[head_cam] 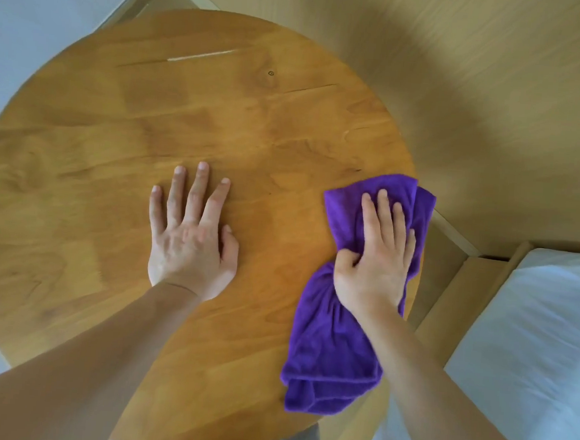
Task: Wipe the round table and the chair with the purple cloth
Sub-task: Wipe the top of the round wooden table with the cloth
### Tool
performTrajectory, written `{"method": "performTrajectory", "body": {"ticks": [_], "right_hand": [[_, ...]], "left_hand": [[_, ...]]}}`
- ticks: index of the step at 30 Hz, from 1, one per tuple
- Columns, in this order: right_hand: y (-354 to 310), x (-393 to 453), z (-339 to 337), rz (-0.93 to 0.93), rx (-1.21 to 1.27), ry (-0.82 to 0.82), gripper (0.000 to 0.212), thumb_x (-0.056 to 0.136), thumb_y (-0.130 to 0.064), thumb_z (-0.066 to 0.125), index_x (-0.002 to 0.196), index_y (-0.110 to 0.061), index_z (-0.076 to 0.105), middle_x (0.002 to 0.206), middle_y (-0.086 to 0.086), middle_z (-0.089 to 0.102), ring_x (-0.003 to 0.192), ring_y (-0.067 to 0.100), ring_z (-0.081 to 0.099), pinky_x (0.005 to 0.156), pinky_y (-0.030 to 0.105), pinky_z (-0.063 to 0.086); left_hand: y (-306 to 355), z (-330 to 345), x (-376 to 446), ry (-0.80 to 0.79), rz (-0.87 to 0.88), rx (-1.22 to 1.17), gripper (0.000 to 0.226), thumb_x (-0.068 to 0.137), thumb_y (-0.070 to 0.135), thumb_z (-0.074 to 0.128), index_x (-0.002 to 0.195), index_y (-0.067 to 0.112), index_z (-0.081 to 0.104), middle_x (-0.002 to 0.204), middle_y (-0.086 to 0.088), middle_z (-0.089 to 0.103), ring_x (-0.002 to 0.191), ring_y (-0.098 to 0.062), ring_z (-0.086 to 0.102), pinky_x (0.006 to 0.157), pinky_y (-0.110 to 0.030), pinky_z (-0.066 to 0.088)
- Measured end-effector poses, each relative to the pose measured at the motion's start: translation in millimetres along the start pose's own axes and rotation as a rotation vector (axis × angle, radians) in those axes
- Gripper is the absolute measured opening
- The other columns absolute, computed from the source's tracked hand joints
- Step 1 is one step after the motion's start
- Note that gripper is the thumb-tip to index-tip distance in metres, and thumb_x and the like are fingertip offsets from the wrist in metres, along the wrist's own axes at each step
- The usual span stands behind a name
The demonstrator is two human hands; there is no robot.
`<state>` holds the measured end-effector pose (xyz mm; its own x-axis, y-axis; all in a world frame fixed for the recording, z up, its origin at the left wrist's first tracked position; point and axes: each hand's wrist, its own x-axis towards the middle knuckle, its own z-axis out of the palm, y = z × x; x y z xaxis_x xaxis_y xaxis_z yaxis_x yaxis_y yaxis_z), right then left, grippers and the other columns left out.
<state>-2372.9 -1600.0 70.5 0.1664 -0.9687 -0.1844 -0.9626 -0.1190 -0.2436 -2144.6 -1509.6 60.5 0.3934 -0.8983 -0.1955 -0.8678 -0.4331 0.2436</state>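
A crumpled, bunched purple cloth (335, 343) is pinned at the round table (199, 117) edge, 4 o'clock, by right hand (375, 260), thumb gathering fabric; left hand (191, 237) is laid flat, fingers spread.

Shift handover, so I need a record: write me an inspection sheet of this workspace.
Surface: round wooden table, cracks in the top near the far edge.
Job's things: purple cloth, bunched, at the table's right edge; chair not identifiable.
Clutter: nothing seen.
Hands: left hand flat on the table, fingers straight; right hand presses the cloth, thumb gathering its folds.
Cables: nothing seen.
Surroundings: wooden floor; white bedding at right.
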Motion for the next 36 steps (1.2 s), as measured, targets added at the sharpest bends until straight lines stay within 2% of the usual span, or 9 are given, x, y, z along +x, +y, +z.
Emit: {"method": "performTrajectory", "body": {"ticks": [4, 9, 12, 20, 22, 26, 29, 32, 36], "right_hand": [[-69.4, -24.2, 16.3, 0.184, 0.025, -0.023, 0.096, 0.071, -0.03, 0.044, 0.164, -0.023, 0.017, 0.172, -0.003, 0.004, 0.158, 0.024, 0.002, 0.125, 0.059, 0.004], [-65.1, -38.0, 19.9, -0.607, -0.127, -0.258, 0.089, 0.077, -0.035, 0.042, 0.163, -0.022, 0.022, 0.172, -0.004, 0.007, 0.159, 0.021, 0.001, 0.124, 0.059, 0.011], [-40.7, 9.7, 7.1, -0.736, -0.123, -0.259, 0.09, 0.073, -0.034, 0.046, 0.161, -0.025, 0.029, 0.171, -0.007, 0.016, 0.158, 0.018, 0.008, 0.124, 0.054, 0.014], [-84.0, 113.0, 1.6, 0.156, 0.02, -0.007, 0.084, 0.087, -0.028, 0.045, 0.164, -0.022, 0.013, 0.172, -0.003, 0.002, 0.158, 0.022, -0.001, 0.126, 0.057, 0.003], [-108.5, 86.2, 10.6, -0.002, -0.046, -0.022, 0.089, 0.084, -0.033, 0.044, 0.164, -0.019, 0.009, 0.172, 0.001, -0.002, 0.158, 0.025, -0.003, 0.126, 0.057, 0.002], [-111.6, 33.9, 19.0, -0.708, -0.135, -0.231, 0.093, 0.079, -0.035, 0.051, 0.163, -0.019, 0.015, 0.173, -0.001, 0.001, 0.158, 0.021, -0.005, 0.125, 0.056, 0.006], [-85.7, 81.5, 6.0, -0.974, -0.158, -0.269, 0.092, 0.074, -0.032, 0.048, 0.162, -0.024, 0.023, 0.172, -0.005, 0.011, 0.158, 0.018, 0.004, 0.127, 0.049, 0.006], [-70.5, 142.3, -7.2, -0.573, -0.009, -0.127, 0.085, 0.075, -0.025, 0.046, 0.16, -0.025, 0.031, 0.17, -0.004, 0.018, 0.157, 0.021, 0.011, 0.126, 0.052, 0.014], [-103.3, 146.7, 1.8, -0.031, 0.053, 0.004, 0.08, 0.087, -0.025, 0.046, 0.163, -0.022, 0.02, 0.172, -0.004, 0.009, 0.158, 0.021, 0.003, 0.128, 0.049, 0.002]], "left_hand": [[-0.3, -1.7, -0.8, -0.009, -0.007, 0.013, 0.07, 0.089, 0.037, 0.038, 0.156, 0.021, 0.027, 0.169, -0.004, 0.011, 0.156, -0.03, 0.0, 0.124, -0.057, 0.002], [-0.1, -1.9, -1.3, -0.017, 0.005, 0.012, 0.078, 0.081, 0.041, 0.038, 0.155, 0.02, 0.029, 0.169, -0.006, 0.014, 0.156, -0.031, 0.002, 0.124, -0.057, 0.003], [0.8, -1.8, -1.7, -0.002, 0.006, 0.003, 0.075, 0.084, 0.041, 0.04, 0.155, 0.02, 0.031, 0.168, -0.006, 0.016, 0.156, -0.032, 0.004, 0.124, -0.059, 0.006], [-2.9, -1.3, -0.3, 0.009, 0.016, -0.025, 0.07, 0.087, 0.039, 0.037, 0.155, 0.021, 0.031, 0.169, -0.004, 0.016, 0.157, -0.03, 0.004, 0.124, -0.057, 0.005], [-2.7, -1.5, -1.1, 0.01, 0.016, -0.028, 0.07, 0.086, 0.039, 0.038, 0.154, 0.021, 0.033, 0.168, -0.005, 0.018, 0.156, -0.03, 0.005, 0.125, -0.056, 0.005], [-1.6, -0.7, -2.4, 0.019, 0.015, -0.014, 0.063, 0.084, 0.039, 0.039, 0.141, 0.014, 0.045, 0.166, -0.006, 0.025, 0.156, -0.032, 0.008, 0.124, -0.056, 0.006], [-1.1, -0.3, -1.3, 0.033, 0.012, -0.037, 0.064, 0.083, 0.039, 0.039, 0.142, 0.017, 0.042, 0.168, -0.003, 0.021, 0.156, -0.03, 0.008, 0.125, -0.054, 0.004], [0.1, -0.8, -1.0, 0.033, 0.014, -0.046, 0.068, 0.085, 0.039, 0.04, 0.149, 0.019, 0.039, 0.168, -0.003, 0.019, 0.157, -0.028, 0.006, 0.125, -0.055, 0.006], [-1.3, -1.1, -0.8, 0.031, 0.013, -0.051, 0.068, 0.085, 0.039, 0.04, 0.15, 0.019, 0.039, 0.168, -0.002, 0.019, 0.157, -0.028, 0.006, 0.125, -0.055, 0.008]]}}
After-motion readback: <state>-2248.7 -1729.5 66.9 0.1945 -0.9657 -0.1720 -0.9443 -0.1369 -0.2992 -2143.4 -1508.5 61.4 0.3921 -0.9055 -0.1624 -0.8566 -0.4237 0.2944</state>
